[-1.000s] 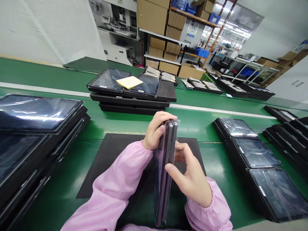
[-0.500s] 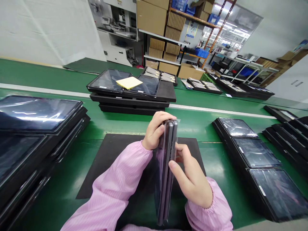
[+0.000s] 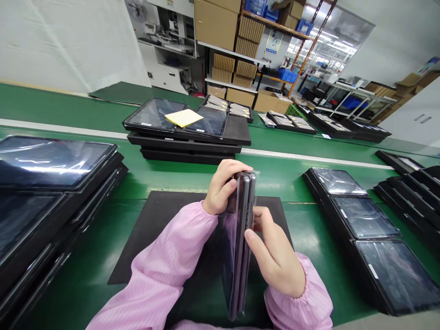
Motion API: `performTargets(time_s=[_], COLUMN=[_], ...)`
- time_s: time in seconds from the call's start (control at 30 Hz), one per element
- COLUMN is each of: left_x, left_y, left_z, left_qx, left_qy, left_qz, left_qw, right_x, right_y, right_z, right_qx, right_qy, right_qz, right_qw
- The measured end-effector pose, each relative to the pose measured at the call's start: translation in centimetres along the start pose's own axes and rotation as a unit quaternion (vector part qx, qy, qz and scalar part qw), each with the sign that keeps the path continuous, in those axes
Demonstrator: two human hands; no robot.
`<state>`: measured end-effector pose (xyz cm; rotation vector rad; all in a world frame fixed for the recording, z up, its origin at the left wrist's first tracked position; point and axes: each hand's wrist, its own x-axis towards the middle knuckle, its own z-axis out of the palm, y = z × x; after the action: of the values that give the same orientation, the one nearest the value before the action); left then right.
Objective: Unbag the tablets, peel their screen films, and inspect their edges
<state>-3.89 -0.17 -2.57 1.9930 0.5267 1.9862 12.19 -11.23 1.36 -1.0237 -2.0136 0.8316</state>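
Observation:
Two tablets (image 3: 242, 238) in clear film stand on edge, side by side, above a dark mat (image 3: 137, 243). My left hand (image 3: 222, 185) wraps over their far top corner, its thumb on the left tablet's face. On the near side, my right hand (image 3: 275, 252) pinches them, thumb on the edge with the small ports and fingers behind the right tablet. Both hands are closed on the pair. The right tablet's outer face is turned away, and the right fingertips are partly hidden.
Trays of film-covered tablets (image 3: 55, 162) are piled at left. Another tray stack (image 3: 192, 145) behind the mat carries tablets and a yellow sheet (image 3: 184, 118). At right lies a tray with three tablets (image 3: 364, 217), beside stacked black trays (image 3: 409, 197). Shelves with cartons (image 3: 216, 25) stand behind the green bench.
The two tablets have tilted slightly and shifted a little to the right, and my right hand has moved with them. My left hand keeps its hold at the top corner.

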Motion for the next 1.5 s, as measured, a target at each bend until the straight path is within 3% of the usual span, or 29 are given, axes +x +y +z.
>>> performTargets(time_s=[0.57, 0.77, 0.97, 1.5], left_x=[-0.3, -0.1, -0.1, 0.0], left_y=[-0.9, -0.7, -0.8, 0.1], left_z=[-0.1, -0.4, -0.3, -0.1], left_qx=[-0.080, -0.112, -0.117, -0.099], left_qy=[0.052, 0.046, 0.045, 0.065], left_qz=[-0.023, -0.071, -0.077, -0.089], left_qw=[0.995, 0.990, 0.989, 0.989], right_x=[0.8, 0.9, 0.8, 0.5], right_y=[0.0, 0.3, 0.4, 0.6], right_z=[-0.2, 0.0, 0.1, 0.8], right_qx=[0.004, -0.027, -0.053, 0.024], right_qy=[0.027, 0.018, 0.027, 0.058], right_qz=[0.055, 0.027, 0.020, 0.049], right_qw=[0.998, 0.999, 0.998, 0.997])
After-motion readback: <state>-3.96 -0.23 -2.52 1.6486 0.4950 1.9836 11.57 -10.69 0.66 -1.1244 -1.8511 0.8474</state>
